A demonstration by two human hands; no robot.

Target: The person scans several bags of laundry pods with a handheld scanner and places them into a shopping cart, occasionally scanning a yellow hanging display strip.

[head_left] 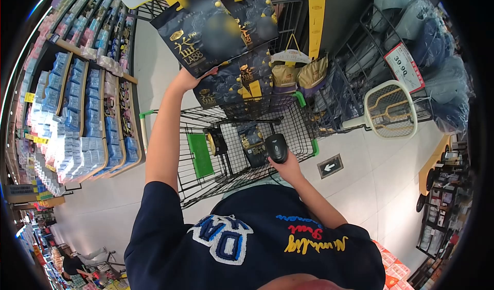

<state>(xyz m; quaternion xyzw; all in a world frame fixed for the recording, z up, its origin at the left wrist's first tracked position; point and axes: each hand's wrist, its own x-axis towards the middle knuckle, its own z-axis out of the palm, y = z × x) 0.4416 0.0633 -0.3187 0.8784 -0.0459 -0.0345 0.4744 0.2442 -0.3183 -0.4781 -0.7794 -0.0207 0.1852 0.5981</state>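
My left hand reaches forward to the lower edge of a large black printed bag, closed on its bottom corner; some fingers are hidden behind it. That bag leans against a similar black bag on a display with yellow clips. My right hand is wrapped round a black handheld barcode scanner, held over the shopping cart. Inside the cart lies a black printed bag, and a small dark package sits by the green panel.
Shelves of blue and white packs stand to the left. Gold bags hang beyond the cart. To the right, a bug-zapper racket hangs below a price sign. A person is far off at lower left.
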